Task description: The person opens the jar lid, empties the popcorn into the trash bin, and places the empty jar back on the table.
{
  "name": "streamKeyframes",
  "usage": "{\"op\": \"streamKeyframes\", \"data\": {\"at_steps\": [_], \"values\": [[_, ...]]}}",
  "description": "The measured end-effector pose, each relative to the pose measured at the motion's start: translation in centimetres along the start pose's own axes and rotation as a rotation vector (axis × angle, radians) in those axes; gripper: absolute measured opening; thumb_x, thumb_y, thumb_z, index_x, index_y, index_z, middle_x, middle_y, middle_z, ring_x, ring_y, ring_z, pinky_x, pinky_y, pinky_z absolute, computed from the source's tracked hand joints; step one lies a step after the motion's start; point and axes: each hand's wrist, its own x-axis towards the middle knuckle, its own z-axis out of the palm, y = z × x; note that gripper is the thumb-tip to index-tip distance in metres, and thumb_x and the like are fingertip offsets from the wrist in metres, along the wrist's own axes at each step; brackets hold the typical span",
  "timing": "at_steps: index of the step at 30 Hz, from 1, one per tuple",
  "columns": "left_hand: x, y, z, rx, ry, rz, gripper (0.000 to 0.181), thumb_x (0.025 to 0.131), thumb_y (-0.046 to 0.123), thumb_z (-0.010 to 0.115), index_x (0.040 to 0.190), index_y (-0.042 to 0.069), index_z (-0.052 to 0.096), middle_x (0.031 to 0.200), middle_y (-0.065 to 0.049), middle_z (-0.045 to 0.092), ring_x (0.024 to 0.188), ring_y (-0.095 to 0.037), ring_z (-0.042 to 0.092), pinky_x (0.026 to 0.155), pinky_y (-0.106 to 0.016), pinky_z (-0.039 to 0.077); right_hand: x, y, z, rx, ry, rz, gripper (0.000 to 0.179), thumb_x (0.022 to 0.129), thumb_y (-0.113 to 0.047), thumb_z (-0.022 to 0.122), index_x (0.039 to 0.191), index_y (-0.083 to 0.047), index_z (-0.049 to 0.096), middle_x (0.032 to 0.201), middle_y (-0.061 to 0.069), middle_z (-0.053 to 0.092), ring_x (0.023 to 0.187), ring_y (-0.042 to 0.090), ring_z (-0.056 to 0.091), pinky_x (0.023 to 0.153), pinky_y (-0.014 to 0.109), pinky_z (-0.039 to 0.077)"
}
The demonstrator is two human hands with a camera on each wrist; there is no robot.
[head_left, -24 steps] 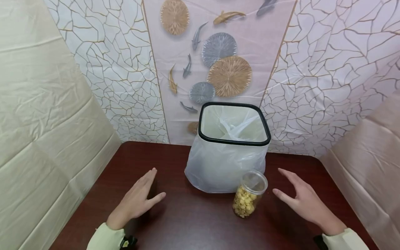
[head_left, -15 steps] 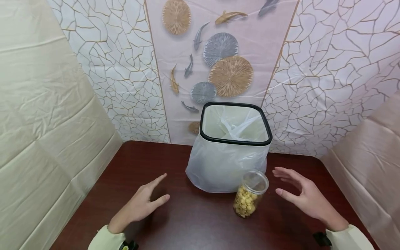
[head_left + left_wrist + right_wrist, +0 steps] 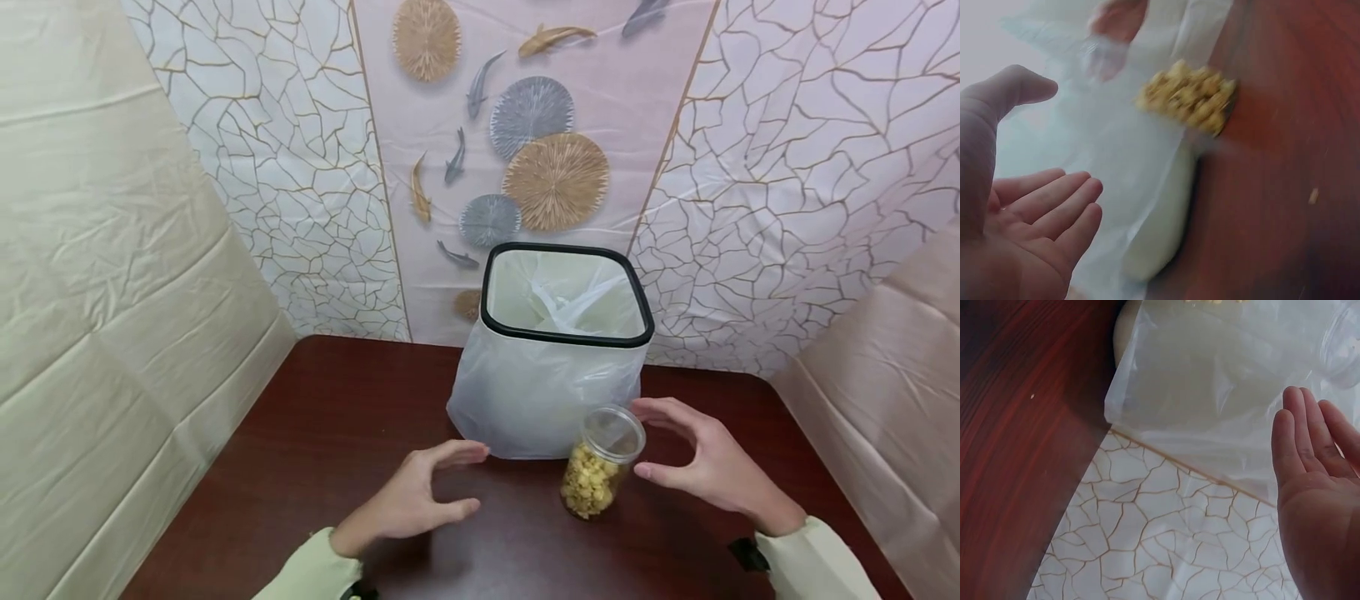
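A clear lidless jar (image 3: 592,471), partly filled with yellow popcorn (image 3: 1188,97), stands on the dark red table in front of the bin. My right hand (image 3: 708,462) is just right of the jar, thumb and fingers spread apart; the head view does not settle whether a fingertip touches it. In the right wrist view, the jar's rim (image 3: 1335,350) shows past the fingers (image 3: 1300,434). To the jar's left, my left hand (image 3: 420,496) reaches toward it over the table, holding nothing. Its palm and loosely extended fingers (image 3: 1063,203) show in the left wrist view.
Behind the jar stands a white bin with a black rim (image 3: 566,339), lined with a translucent plastic bag (image 3: 517,400). The table (image 3: 337,400) ends at a patterned cloth backdrop (image 3: 300,208), with beige cloth sides. A small crumb (image 3: 1314,195) lies on the table.
My left hand has moved right, toward the jar. My right hand has shifted left, up close to the jar's side, its fingers bending slightly. Jar and bin have stayed in place.
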Motion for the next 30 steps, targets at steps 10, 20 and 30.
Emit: {"op": "streamKeyframes", "data": {"at_steps": [10,20,30], "values": [[4.6,-0.4,6.0,-0.142,-0.123,-0.062,0.074,0.087,0.018,0.084,0.152,0.004,0.052,0.153,-0.008,0.061,0.143,-0.026,0.057,0.122,-0.031,0.043,0.9,-0.4,0.7,-0.006,-0.036,0.017,0.076,0.077,-0.013,0.095,0.144,-0.015,0.061,0.137,-0.002,0.067,0.121,0.002,0.066,0.103,0.008,0.047],[8.8,-1.5,10.2,-0.155,-0.087,-0.06,0.086,0.083,0.025,0.09,0.156,0.015,0.046,0.158,-0.002,0.055,0.148,-0.015,0.05,0.125,-0.034,0.04,1.6,-0.5,1.0,-0.048,-0.057,0.018,0.076,0.078,-0.018,0.094,0.145,-0.016,0.06,0.141,0.004,0.066,0.125,0.001,0.062,0.104,0.007,0.044],[11.2,-2.4,13.3,-0.156,0.004,-0.024,0.089,0.077,0.026,0.095,0.153,0.012,0.05,0.145,-0.003,0.065,0.129,-0.006,0.061,0.111,-0.026,0.049,1.8,-0.3,1.7,-0.053,-0.036,-0.009,0.077,0.075,-0.022,0.097,0.143,-0.016,0.062,0.136,0.003,0.068,0.115,0.001,0.065,0.098,0.012,0.05]]}}
